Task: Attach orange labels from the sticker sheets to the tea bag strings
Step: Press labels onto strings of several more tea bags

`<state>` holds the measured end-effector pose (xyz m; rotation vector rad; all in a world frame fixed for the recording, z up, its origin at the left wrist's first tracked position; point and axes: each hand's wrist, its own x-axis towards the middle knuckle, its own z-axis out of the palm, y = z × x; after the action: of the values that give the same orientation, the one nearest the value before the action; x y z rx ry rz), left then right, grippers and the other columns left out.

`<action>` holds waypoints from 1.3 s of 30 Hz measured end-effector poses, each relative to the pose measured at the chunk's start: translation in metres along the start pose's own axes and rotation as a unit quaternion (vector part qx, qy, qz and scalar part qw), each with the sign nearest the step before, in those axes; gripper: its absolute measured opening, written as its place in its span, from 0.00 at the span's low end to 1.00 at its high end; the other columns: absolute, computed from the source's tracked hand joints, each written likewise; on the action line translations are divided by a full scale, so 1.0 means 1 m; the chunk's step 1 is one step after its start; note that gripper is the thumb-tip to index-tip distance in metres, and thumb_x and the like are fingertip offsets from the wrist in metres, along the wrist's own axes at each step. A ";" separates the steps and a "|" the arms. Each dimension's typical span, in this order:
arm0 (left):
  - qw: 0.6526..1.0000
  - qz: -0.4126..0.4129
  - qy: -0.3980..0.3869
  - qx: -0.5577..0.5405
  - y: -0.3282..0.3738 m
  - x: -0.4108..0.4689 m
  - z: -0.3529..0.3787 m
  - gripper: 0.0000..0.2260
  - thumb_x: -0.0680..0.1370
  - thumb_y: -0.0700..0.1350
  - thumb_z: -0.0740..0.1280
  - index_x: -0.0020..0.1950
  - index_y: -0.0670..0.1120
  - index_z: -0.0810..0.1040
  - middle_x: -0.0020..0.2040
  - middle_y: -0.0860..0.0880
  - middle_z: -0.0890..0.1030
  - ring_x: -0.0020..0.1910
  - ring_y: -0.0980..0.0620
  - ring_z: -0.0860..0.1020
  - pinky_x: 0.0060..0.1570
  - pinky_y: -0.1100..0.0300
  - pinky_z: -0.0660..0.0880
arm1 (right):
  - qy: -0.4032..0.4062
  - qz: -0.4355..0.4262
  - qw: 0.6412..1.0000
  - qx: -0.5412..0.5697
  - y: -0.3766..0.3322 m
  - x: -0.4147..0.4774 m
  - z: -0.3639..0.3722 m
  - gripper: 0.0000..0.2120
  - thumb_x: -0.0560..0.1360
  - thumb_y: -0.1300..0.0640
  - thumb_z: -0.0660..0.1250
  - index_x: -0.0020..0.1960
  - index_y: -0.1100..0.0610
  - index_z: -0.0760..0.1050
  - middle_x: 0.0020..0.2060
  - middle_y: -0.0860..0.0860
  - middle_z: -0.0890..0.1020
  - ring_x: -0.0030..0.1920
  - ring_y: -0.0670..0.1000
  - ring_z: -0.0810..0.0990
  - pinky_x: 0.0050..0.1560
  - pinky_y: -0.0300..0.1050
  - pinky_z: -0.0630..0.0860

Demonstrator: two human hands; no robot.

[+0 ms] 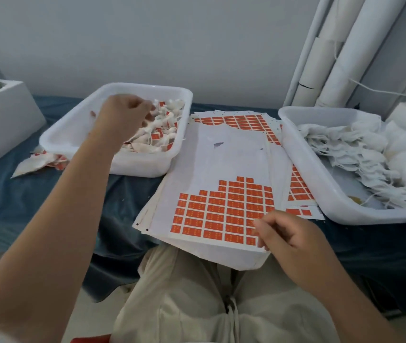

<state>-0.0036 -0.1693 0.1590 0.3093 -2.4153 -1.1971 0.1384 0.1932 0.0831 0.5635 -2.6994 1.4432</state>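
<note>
The top sticker sheet (221, 154) lies on a stack between two trays, with orange labels (221, 214) filling its near part. My right hand (293, 238) rests on the sheet's near right corner, its curled thumb and forefinger pinching at an orange label there. My left hand (123, 117) hovers over the left white tray (147, 164), which holds tea bags with orange labels (162, 134). Its fingers are loosely curled just above the pile, and I see nothing between them. The right white tray (320, 189) holds unlabelled white tea bags (360, 154) with loose strings.
More sticker sheets (241, 120) fan out behind the top one. A few labelled bags (38, 164) lie on the blue cloth beside the left tray. A white box (4, 120) stands far left. White rolls (340, 58) lean at the back right. My lap is below the table edge.
</note>
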 end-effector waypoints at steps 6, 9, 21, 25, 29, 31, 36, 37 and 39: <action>0.987 0.113 -0.066 0.095 0.021 -0.126 0.067 0.20 0.81 0.62 0.63 0.36 0.52 0.79 0.29 0.57 0.79 0.24 0.61 0.75 0.27 0.65 0.67 | 0.071 -0.006 0.997 -0.006 -0.001 0.004 -0.017 0.14 0.83 0.46 0.66 0.39 0.45 0.77 0.37 0.39 0.85 0.40 0.39 0.85 0.40 0.30 0.77; 0.984 0.100 -0.135 0.060 0.023 -0.176 0.095 0.21 0.80 0.63 0.65 0.33 0.53 0.76 0.29 0.59 0.79 0.26 0.62 0.77 0.27 0.70 0.67 | 0.155 -0.005 0.987 -0.042 0.000 0.018 -0.051 0.16 0.81 0.40 0.64 0.38 0.45 0.77 0.35 0.42 0.84 0.34 0.39 0.82 0.35 0.29 0.75; 0.978 0.094 -0.183 -0.042 0.008 -0.216 0.125 0.22 0.75 0.70 0.60 0.35 0.54 0.79 0.37 0.64 0.83 0.38 0.62 0.83 0.38 0.67 0.79 | 0.021 0.215 0.903 -0.371 0.109 0.196 -0.171 0.22 0.78 0.51 0.75 0.71 0.50 0.78 0.71 0.55 0.78 0.67 0.58 0.78 0.63 0.50 0.73; 0.978 0.084 -0.188 -0.047 0.005 -0.214 0.122 0.22 0.74 0.71 0.59 0.35 0.56 0.78 0.37 0.64 0.83 0.37 0.61 0.83 0.36 0.67 0.80 | 0.069 0.124 0.912 -0.385 0.114 0.231 -0.161 0.30 0.78 0.50 0.73 0.78 0.47 0.68 0.73 0.58 0.71 0.68 0.61 0.75 0.65 0.54 0.73; 0.978 0.070 -0.192 -0.052 0.007 -0.214 0.118 0.23 0.73 0.73 0.57 0.35 0.56 0.78 0.37 0.67 0.82 0.38 0.65 0.83 0.34 0.72 0.76 | 0.049 0.056 0.891 -0.448 0.110 0.253 -0.147 0.20 0.82 0.49 0.69 0.73 0.47 0.77 0.68 0.56 0.76 0.68 0.61 0.74 0.66 0.56 0.74; 0.977 0.057 -0.195 -0.061 0.009 -0.212 0.117 0.23 0.72 0.73 0.58 0.35 0.55 0.78 0.38 0.69 0.83 0.39 0.67 0.83 0.37 0.72 0.76 | 0.048 0.044 0.878 -0.474 0.109 0.258 -0.142 0.13 0.83 0.51 0.68 0.65 0.50 0.83 0.62 0.55 0.79 0.62 0.60 0.76 0.61 0.55 0.76; 0.976 0.038 -0.203 -0.074 0.009 -0.210 0.112 0.25 0.71 0.73 0.58 0.36 0.53 0.79 0.37 0.66 0.83 0.39 0.64 0.84 0.40 0.67 0.78 | 0.102 0.010 0.867 -0.488 0.110 0.254 -0.140 0.11 0.82 0.59 0.62 0.48 0.60 0.82 0.49 0.57 0.80 0.49 0.60 0.78 0.50 0.56 0.78; 0.976 0.039 -0.202 -0.073 0.008 -0.210 0.112 0.25 0.72 0.73 0.58 0.36 0.53 0.79 0.37 0.65 0.83 0.38 0.64 0.84 0.39 0.67 0.77 | 0.128 0.006 0.878 -0.461 0.109 0.252 -0.141 0.10 0.81 0.59 0.62 0.47 0.60 0.80 0.47 0.57 0.80 0.47 0.60 0.78 0.47 0.55 0.77; 0.976 0.043 -0.199 -0.073 0.007 -0.209 0.112 0.25 0.72 0.72 0.58 0.36 0.53 0.79 0.36 0.64 0.83 0.37 0.63 0.84 0.39 0.67 0.77 | 0.181 0.011 0.908 -0.378 0.105 0.246 -0.146 0.09 0.81 0.57 0.61 0.47 0.59 0.76 0.44 0.55 0.80 0.45 0.58 0.77 0.43 0.50 0.71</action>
<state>0.1291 -0.0077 0.0475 -0.0907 -2.6157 -1.5049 -0.1462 0.2904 0.1298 0.1794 -2.6414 0.3456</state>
